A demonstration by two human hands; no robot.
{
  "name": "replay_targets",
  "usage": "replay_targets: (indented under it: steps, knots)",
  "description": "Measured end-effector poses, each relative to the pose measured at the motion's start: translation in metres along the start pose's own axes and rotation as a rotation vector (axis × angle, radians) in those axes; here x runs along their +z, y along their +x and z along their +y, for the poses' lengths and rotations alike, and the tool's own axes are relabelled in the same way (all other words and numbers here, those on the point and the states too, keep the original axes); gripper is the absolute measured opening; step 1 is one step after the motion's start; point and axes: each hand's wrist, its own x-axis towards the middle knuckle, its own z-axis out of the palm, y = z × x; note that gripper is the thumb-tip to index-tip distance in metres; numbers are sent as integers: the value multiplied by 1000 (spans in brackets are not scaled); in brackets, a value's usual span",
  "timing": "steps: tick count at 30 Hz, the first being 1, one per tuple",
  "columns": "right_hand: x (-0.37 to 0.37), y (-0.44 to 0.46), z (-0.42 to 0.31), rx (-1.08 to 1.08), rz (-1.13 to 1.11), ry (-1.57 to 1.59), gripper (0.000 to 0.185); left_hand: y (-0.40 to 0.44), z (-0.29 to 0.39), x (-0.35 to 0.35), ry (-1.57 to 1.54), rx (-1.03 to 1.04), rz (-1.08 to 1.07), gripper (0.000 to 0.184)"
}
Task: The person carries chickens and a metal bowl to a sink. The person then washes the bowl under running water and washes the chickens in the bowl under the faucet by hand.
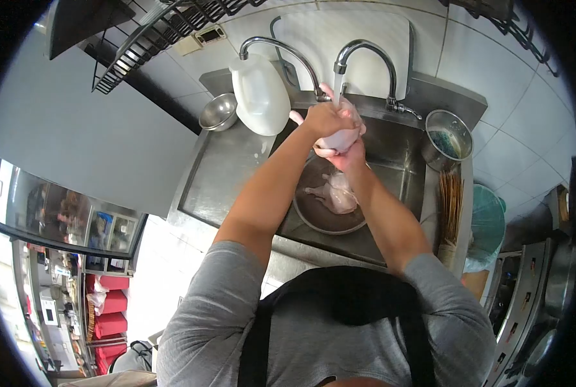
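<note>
Under the running right-hand faucet (365,44), a raw plucked chicken (341,138) is held up in both hands. My left hand (325,120) grips it from the upper left, fingers curled over it. From below and to the right, my right hand (350,157) wraps round its underside. Water falls onto the bird between the hands. Below them, a round metal bowl (320,219) sits in the steel sink (412,138) with another raw chicken (337,193) in it. Parts of my fingers are hidden by the bird.
A white plastic jug (260,97) and a small metal bowl (219,112) stand left of the sink. A second faucet (281,44) arches beside the jug. At the right are a metal pot (448,138), a bundle of thin sticks (450,206) and a green bin (488,222).
</note>
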Motion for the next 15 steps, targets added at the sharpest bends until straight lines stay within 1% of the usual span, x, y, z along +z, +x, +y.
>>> replay_targets:
  steps: [1, 3, 4, 6, 8, 9, 12, 14, 15]
  knots:
    - [-5, 0, -3, -20, -42, -15, 58, 7, -6, 3, -103, 14, -25, 49]
    - [-12, 0, -5, -58, -125, -36, 58, 9, -22, 4, -247, 115, -97, 51]
    - [-13, 0, -4, -153, 61, -55, 57, 8, -27, 4, -316, 167, -131, 51]
    - [-14, 2, -3, -343, 435, -95, 54, 7, -33, 8, -363, 233, -107, 55]
    - [-25, 6, -6, -346, 387, -100, 52, 0, -32, 11, -422, 281, -77, 56]
    - [-26, 7, -6, -347, 363, -102, 51, -5, -29, 11, -388, 286, -50, 57]
    - [-30, 12, -2, -361, 408, -69, 49, -13, -24, 7, -294, 300, 24, 58]
    - [-32, 16, -1, -360, 387, -63, 47, -14, -25, 4, -241, 314, 56, 58]
    - [-27, 18, 1, -358, 377, -60, 46, -17, -25, 2, -300, 294, 37, 56]
